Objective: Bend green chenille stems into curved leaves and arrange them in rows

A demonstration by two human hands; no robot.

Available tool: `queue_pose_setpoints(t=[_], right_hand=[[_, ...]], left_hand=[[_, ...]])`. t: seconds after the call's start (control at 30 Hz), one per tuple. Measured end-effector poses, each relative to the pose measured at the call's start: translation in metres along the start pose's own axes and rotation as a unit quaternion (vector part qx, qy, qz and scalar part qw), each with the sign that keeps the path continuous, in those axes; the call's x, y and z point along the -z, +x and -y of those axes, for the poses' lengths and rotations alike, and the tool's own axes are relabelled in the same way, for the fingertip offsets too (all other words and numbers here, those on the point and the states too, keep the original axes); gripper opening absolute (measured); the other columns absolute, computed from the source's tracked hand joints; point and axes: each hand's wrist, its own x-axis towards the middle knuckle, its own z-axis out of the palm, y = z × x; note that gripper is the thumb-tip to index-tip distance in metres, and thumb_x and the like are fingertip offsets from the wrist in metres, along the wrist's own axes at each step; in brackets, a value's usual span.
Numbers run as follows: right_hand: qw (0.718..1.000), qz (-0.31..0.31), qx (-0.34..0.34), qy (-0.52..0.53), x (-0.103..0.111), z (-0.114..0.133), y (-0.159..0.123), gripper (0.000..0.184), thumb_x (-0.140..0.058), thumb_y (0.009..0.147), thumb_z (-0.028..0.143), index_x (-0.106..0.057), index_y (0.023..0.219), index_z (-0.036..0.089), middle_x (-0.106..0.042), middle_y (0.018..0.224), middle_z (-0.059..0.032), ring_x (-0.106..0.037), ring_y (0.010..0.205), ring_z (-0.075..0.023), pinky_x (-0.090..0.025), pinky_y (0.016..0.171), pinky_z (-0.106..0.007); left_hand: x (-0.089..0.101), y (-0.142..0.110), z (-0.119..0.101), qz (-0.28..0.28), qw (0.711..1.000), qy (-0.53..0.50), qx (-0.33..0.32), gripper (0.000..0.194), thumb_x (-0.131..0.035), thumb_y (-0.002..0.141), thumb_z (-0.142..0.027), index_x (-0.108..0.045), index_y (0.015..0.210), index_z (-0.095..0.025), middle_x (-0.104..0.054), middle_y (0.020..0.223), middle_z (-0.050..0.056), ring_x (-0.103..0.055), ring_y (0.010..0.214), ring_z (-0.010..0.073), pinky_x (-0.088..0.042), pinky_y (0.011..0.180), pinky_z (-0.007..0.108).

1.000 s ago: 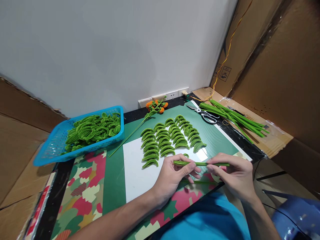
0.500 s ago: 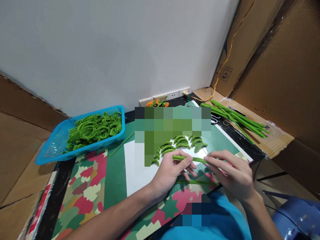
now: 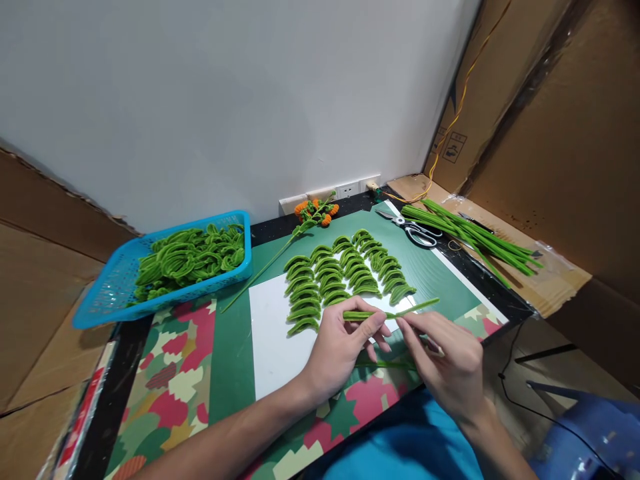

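My left hand [image 3: 343,343] pinches a green pipe cleaner [image 3: 419,307] between thumb and fingers. The stem is folded into side-by-side lengths, and one loose end points up to the right. Close by, the fingertips of my right hand [image 3: 445,347] are closed on the stem where that end branches off. Beneath the hands, another green stem [image 3: 390,365] lies across the mat. Rows of curved green pipe-cleaner leaves [image 3: 329,270] are set out on a white sheet [image 3: 270,353] just beyond my hands.
To the left stands a blue basket [image 3: 107,293] piled with green looped pieces. An orange pipe-cleaner flower [image 3: 315,213] on a long stem lies at the back. Scissors [image 3: 413,230] and a bundle of green stems [image 3: 470,233] are at the right, near cardboard [image 3: 565,287].
My right hand has moved slightly left and down along the pipe cleaner. One end of the stem now sticks out up and right; my left hand keeps its hold.
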Motion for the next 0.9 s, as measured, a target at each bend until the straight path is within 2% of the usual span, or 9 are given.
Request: queue_pose_setpoints(t=[0.13,0.23,0.37,0.53,0.63,0.73,0.9], right_hand=[[0.998,0.031,0.047,-0.04,-0.002,0.003,-0.002,0.014,-0.065,0.1,0.006,-0.071,0.106,0.018,-0.077,0.082,-0.0061,-0.073,0.07,-0.0192,-0.055,0.069,-0.031],[0.996,0.042,0.062,-0.042,-0.002,0.006,-0.002,0.015,-0.065,0.1,0.006,-0.07,0.108,0.017,-0.077,0.083,-0.0065,-0.073,0.071,-0.0196,-0.055,0.068,-0.031],[0.996,0.043,0.07,-0.027,0.001,0.009,0.0,0.019,-0.064,0.099,0.004,-0.068,0.112,0.017,-0.077,0.085,-0.0072,-0.072,0.07,-0.0193,-0.054,0.064,-0.03],[0.997,0.049,0.061,-0.015,0.007,0.008,0.002,0.022,-0.061,0.1,0.004,-0.068,0.116,0.018,-0.076,0.088,-0.0074,-0.071,0.073,-0.0187,-0.054,0.066,-0.029],[0.994,0.079,0.057,-0.042,0.01,0.003,0.002,0.019,-0.056,0.104,0.007,-0.07,0.103,0.02,-0.074,0.082,-0.0052,-0.07,0.067,-0.0167,-0.052,0.062,-0.027],[0.992,0.095,0.059,-0.065,0.011,0.002,0.001,0.024,-0.054,0.105,0.01,-0.067,0.088,0.021,-0.072,0.074,-0.0029,-0.067,0.059,-0.0151,-0.048,0.055,-0.027],[0.993,0.099,0.022,-0.058,0.014,0.015,0.001,0.02,-0.058,0.102,0.014,-0.068,0.087,0.021,-0.072,0.069,-0.0014,-0.066,0.055,-0.0145,-0.048,0.053,-0.025]], left_hand=[[0.001,-0.001,-0.001,0.004,1.0,0.015,-0.007,0.035,-0.084,0.091,-0.047,-0.069,0.09,-0.015,-0.076,0.077,0.004,-0.073,0.062,0.0157,-0.052,0.05,0.02],[0.002,-0.004,-0.002,0.013,0.999,0.04,-0.02,0.031,-0.08,0.095,-0.044,-0.07,0.091,-0.015,-0.077,0.079,0.004,-0.07,0.061,0.0135,-0.051,0.052,0.019],[0.004,-0.007,-0.007,0.023,0.996,0.073,-0.042,0.022,-0.083,0.093,-0.035,-0.074,0.092,-0.016,-0.076,0.08,0.002,-0.064,0.059,0.0099,-0.051,0.056,0.019],[0.006,-0.005,-0.019,0.061,0.996,0.069,-0.009,0.024,-0.083,0.093,-0.036,-0.072,0.089,-0.016,-0.075,0.076,0.001,-0.06,0.053,0.0083,-0.045,0.05,0.018],[0.006,-0.004,-0.023,0.078,0.993,0.084,0.005,0.026,-0.081,0.095,-0.04,-0.073,0.092,-0.016,-0.074,0.075,0.001,-0.058,0.053,0.0084,-0.044,0.049,0.017],[0.006,-0.004,-0.024,0.081,0.99,0.112,0.007,0.025,-0.08,0.095,-0.04,-0.075,0.095,-0.015,-0.075,0.076,0.002,-0.057,0.054,0.0083,-0.045,0.051,0.018],[0.004,-0.007,-0.026,0.077,0.986,0.146,-0.006,0.022,-0.079,0.096,-0.037,-0.077,0.096,-0.015,-0.075,0.077,0.003,-0.058,0.057,0.0097,-0.045,0.052,0.019]])
